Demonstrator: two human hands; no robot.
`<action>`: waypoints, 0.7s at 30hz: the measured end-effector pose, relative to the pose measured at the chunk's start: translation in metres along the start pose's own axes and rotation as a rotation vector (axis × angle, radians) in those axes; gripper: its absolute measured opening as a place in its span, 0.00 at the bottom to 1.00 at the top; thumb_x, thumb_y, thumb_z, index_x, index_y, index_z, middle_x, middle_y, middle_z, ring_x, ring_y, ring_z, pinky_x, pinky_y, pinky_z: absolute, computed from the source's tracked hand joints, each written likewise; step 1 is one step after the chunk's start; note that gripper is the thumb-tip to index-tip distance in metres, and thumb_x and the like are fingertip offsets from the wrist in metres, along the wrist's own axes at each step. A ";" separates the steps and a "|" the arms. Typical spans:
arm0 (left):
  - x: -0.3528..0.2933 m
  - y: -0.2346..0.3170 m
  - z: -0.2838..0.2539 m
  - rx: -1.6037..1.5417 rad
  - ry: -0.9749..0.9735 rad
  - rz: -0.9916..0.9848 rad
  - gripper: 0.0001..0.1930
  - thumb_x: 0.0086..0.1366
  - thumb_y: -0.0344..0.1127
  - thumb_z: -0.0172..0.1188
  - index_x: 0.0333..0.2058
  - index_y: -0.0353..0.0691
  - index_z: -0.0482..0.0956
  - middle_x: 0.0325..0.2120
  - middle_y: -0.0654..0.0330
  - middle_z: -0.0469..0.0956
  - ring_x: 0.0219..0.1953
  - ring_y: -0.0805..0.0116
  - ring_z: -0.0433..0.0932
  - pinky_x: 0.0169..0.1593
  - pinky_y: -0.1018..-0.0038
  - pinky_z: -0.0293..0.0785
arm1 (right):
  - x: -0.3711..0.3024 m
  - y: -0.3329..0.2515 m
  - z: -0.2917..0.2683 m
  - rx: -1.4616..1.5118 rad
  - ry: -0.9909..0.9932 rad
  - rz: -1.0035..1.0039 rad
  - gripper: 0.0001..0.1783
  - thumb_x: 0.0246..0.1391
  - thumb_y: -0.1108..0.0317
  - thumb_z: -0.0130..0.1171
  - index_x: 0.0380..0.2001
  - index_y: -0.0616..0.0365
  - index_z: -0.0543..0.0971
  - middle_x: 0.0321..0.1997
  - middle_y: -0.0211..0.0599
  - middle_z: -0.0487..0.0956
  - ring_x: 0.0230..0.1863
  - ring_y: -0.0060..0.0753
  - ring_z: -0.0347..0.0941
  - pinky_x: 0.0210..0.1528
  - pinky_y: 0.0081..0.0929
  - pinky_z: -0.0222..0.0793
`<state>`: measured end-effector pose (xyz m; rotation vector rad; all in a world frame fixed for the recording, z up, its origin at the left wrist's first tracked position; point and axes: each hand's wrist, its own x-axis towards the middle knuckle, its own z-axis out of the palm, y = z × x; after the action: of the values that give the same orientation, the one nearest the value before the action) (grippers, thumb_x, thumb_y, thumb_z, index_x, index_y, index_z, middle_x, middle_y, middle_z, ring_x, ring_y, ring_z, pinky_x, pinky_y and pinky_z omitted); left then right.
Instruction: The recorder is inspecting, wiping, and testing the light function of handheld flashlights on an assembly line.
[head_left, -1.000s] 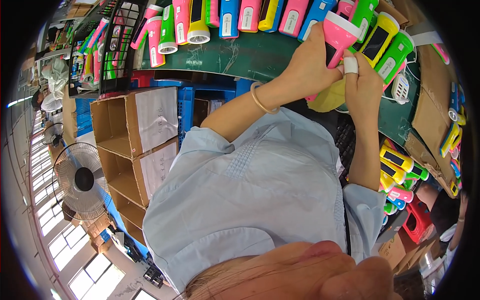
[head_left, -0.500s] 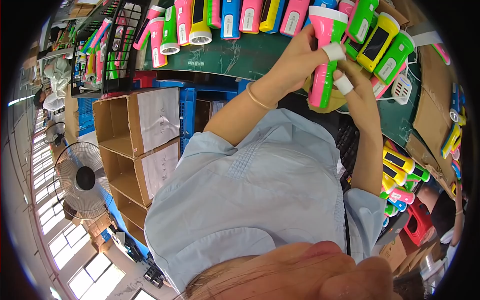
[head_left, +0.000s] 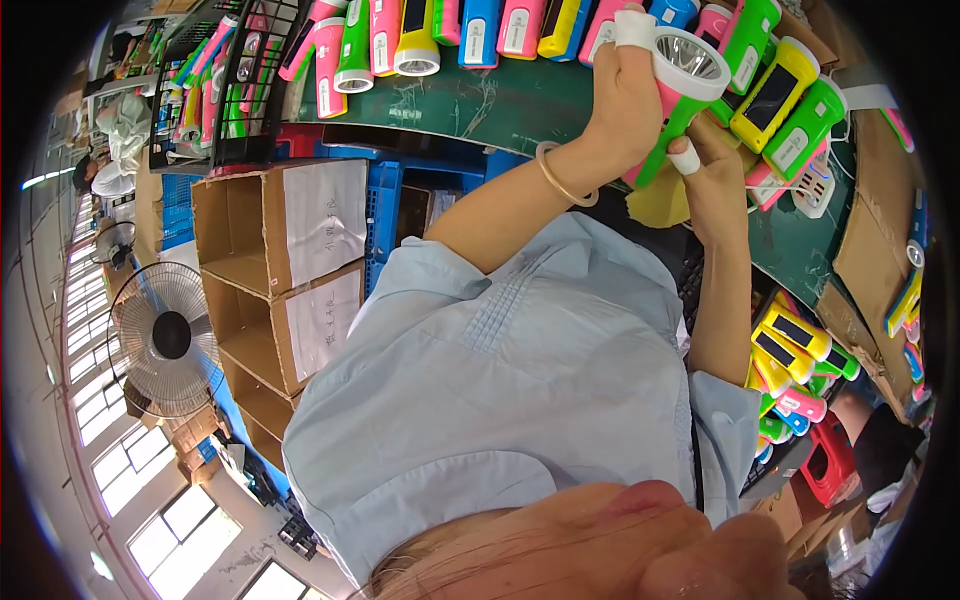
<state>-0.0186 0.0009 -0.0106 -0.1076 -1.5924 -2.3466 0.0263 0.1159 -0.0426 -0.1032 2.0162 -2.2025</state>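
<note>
The left forearm slants far and right from a bent elbow, and the left hand curls closed, its wrapped thumb pointing far. The right forearm reaches far; the right hand sits nearer, wrapped thumb angled left, fingers partly hidden.

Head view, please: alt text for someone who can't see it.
A person's left hand grips a pink-and-green flashlight, the right hand close against it, at a green table bearing other colourful flashlights. A fan and cardboard boxes stand at left.
</note>
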 end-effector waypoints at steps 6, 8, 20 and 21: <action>0.013 0.023 -0.003 -0.531 -0.258 -0.623 0.27 0.65 0.59 0.33 0.41 0.40 0.69 0.28 0.61 0.72 0.27 0.71 0.71 0.30 0.77 0.71 | -0.002 -0.011 -0.006 0.326 -0.227 0.238 0.33 0.52 0.46 0.52 0.49 0.66 0.68 0.42 0.36 0.74 0.42 0.23 0.69 0.45 0.21 0.63; 0.012 0.027 0.000 -0.419 -0.050 -0.737 0.28 0.64 0.59 0.33 0.42 0.39 0.70 0.28 0.62 0.72 0.25 0.72 0.71 0.28 0.78 0.70 | -0.005 -0.016 -0.002 0.356 -0.159 0.287 0.29 0.54 0.49 0.50 0.47 0.66 0.68 0.40 0.35 0.73 0.39 0.22 0.68 0.42 0.20 0.63; -0.063 0.023 -0.034 -0.086 -0.567 -0.928 0.21 0.56 0.36 0.58 0.47 0.35 0.66 0.29 0.59 0.73 0.31 0.73 0.74 0.33 0.78 0.72 | -0.028 -0.021 -0.005 -0.279 0.309 -0.318 0.21 0.55 0.63 0.51 0.49 0.63 0.68 0.42 0.38 0.72 0.42 0.28 0.69 0.46 0.22 0.63; -0.072 0.020 -0.039 0.121 -0.594 -0.812 0.22 0.54 0.38 0.60 0.44 0.33 0.67 0.28 0.59 0.74 0.28 0.72 0.74 0.30 0.77 0.71 | -0.029 -0.019 -0.004 -0.176 0.353 -0.260 0.23 0.54 0.63 0.52 0.51 0.64 0.66 0.43 0.39 0.72 0.42 0.29 0.69 0.46 0.23 0.63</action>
<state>0.0600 -0.0267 -0.0237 -0.1666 -2.4098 -2.9832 0.0526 0.1260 -0.0228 0.0058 2.5144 -2.3231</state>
